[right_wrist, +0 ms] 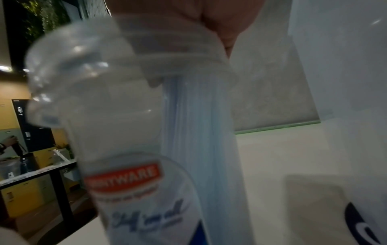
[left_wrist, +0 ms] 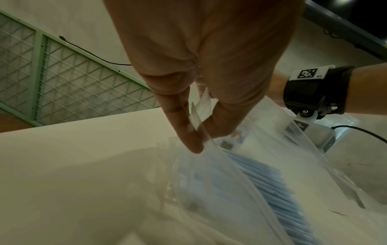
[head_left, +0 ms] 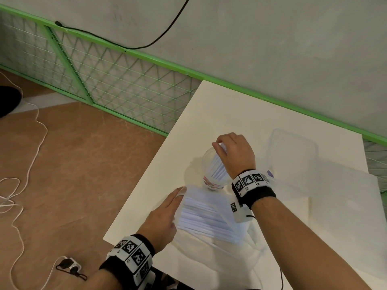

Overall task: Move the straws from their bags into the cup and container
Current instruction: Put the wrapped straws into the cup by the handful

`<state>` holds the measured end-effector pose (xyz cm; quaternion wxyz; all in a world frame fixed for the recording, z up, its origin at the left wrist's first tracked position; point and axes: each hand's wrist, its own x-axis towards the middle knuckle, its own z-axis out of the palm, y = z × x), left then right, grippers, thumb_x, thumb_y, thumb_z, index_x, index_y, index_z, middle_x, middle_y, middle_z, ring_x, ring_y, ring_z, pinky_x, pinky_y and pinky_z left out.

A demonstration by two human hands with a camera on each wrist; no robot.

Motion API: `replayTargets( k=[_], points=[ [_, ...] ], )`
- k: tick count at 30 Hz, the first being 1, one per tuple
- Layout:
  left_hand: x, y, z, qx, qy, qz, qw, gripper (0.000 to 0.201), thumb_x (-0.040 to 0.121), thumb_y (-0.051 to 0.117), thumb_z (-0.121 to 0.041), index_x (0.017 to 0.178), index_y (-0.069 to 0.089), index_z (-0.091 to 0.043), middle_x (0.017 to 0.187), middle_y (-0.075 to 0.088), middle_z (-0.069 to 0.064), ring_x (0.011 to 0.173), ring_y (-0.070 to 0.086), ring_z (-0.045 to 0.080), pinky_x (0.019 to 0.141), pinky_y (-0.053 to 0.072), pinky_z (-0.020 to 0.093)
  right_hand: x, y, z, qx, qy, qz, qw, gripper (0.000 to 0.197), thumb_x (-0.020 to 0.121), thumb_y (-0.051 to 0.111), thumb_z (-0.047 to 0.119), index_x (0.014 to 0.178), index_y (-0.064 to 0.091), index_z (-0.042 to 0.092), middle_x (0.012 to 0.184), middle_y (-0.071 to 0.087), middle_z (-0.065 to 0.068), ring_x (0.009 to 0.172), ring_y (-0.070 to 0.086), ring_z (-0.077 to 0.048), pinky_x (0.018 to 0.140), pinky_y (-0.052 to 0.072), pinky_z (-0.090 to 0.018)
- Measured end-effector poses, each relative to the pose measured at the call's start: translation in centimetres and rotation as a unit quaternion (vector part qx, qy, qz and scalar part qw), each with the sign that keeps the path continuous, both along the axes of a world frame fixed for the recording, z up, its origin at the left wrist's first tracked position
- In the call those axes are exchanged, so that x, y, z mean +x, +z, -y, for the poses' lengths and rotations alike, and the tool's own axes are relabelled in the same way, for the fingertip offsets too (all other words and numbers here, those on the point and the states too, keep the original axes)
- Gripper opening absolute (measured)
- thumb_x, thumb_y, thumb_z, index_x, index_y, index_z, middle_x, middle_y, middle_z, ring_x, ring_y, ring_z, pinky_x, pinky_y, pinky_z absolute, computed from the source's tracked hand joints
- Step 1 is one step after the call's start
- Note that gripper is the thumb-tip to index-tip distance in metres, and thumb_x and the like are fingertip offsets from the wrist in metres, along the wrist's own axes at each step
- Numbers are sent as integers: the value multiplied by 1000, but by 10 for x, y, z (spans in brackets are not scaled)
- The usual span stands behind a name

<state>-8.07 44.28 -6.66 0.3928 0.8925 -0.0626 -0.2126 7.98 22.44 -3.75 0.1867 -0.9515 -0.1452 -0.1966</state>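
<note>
A clear plastic cup (head_left: 207, 162) with a red and blue label (right_wrist: 123, 177) stands on the white table (head_left: 230, 114). My right hand (head_left: 219, 145) grips the tops of a bundle of white straws (head_left: 217, 169) that reaches down inside the cup (right_wrist: 104, 116). In front of it lies a clear bag (head_left: 209, 214) with several straws (left_wrist: 272, 182) inside. My left hand (head_left: 179, 194) holds its left edge, thumb and fingers (left_wrist: 188, 132) pinching the plastic. A clear rectangular container (head_left: 293, 151) stands to the right of the cup.
More clear plastic (head_left: 345, 197) lies flat on the table's right side. A green mesh fence (head_left: 125, 80) runs behind the table, whose left edge drops to a brown floor (head_left: 73, 164) with loose cables (head_left: 31, 164).
</note>
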Motion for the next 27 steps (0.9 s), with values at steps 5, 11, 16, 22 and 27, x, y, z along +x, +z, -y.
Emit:
replayTargets(
  k=[5,11,16,22,27],
  points=[
    [0,0,0,-6,-1,3,1000,97,78,46,9,151,11,-45,151,2,-41,110,53,9,70,35,-4,7,7,-5,16,-3,21,1000,28,90,68,32,75,64,8,71,59,-7,68,53,-27,58,44,-30],
    [1,2,0,-3,-4,0,1000,98,78,45,7,150,9,-48,146,-1,-46,93,48,1,68,36,-3,8,14,-8,-69,-21,-81,994,33,98,52,40,97,69,12,94,67,-6,90,59,-31,72,44,-36],
    [2,4,-2,3,-8,-5,1000,102,75,45,8,151,6,-47,151,-3,-41,89,49,0,66,41,4,-26,46,-18,13,0,29,999,22,95,51,27,107,67,19,114,64,0,106,56,-24,85,37,-39],
    [2,-4,-3,-20,-51,15,998,104,70,43,12,154,6,-38,155,-8,-35,127,41,0,89,44,10,-137,28,-37,47,217,-62,973,25,79,45,4,91,66,11,89,64,-3,77,60,-23,63,51,-31],
    [1,-6,-1,-48,-78,28,995,106,68,42,17,154,8,-34,158,-4,-30,143,15,-9,103,40,14,-178,-54,-35,-135,153,-278,939,33,72,63,8,104,64,13,97,64,-5,75,62,-29,55,49,-34]
  ],
)
